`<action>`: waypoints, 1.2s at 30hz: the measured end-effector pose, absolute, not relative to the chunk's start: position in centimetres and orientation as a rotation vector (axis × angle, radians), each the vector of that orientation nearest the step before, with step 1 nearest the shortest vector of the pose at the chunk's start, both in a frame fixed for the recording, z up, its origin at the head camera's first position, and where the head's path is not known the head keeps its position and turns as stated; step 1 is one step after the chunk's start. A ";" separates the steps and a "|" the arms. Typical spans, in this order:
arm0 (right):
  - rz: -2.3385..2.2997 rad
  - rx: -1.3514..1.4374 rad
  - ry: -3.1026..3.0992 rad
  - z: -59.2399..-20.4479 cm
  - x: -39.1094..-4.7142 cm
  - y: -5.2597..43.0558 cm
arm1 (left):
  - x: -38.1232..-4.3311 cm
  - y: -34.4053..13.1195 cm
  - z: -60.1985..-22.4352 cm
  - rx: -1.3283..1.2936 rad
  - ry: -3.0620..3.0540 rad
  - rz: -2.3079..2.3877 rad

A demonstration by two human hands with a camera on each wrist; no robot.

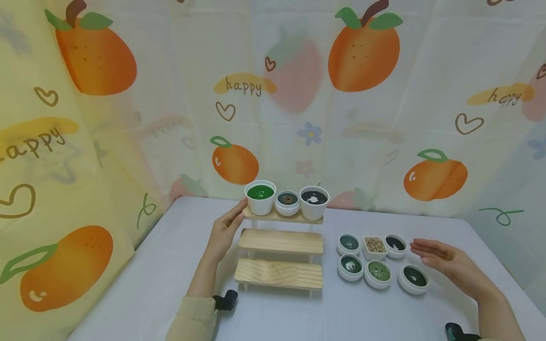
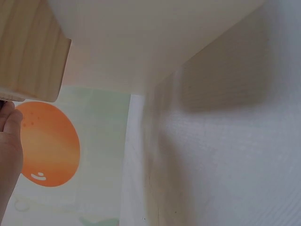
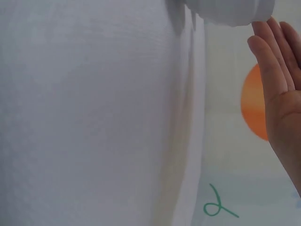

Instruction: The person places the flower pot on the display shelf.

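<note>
A wooden three-step stand (image 1: 279,242) stands on the table. Its top step carries a white cup of green stuff (image 1: 260,193), a small white jar (image 1: 287,202) and a white cup with dark contents (image 1: 314,202). My left hand (image 1: 223,230) reaches to the top step's left end, fingers extended beside the green cup; the left wrist view shows fingertips against the wood (image 2: 35,56), though exact contact is partly hidden. My right hand (image 1: 448,263) is held with straight fingers just right of a dark-filled jar (image 1: 395,245), holding nothing.
Right of the stand sit several small white jars, among them a light-green one (image 1: 377,273) and a dark-green one (image 1: 413,278), around a square dish of beige grains (image 1: 375,246). The white-covered table (image 1: 362,315) meets a fruit-printed cloth (image 1: 298,142) behind.
</note>
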State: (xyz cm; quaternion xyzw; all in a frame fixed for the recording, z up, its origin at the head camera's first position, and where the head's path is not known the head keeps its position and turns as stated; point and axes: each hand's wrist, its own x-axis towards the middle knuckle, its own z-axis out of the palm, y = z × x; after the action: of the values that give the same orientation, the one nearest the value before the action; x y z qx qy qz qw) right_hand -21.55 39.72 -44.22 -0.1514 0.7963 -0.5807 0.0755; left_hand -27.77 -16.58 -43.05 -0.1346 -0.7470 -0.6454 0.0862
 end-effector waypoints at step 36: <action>-1.535 -0.452 1.985 -45.9 -21.7 41.1 | -27.8 -16.5 -43.1 -0.389 -2.220 -1.942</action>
State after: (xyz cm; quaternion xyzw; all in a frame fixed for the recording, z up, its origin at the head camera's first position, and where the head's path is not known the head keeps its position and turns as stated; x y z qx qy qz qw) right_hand -21.67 41.10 -45.94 -0.1697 0.7446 -0.5759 0.2918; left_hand -27.79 -16.53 -43.11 -0.1302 -0.7436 -0.6506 0.0830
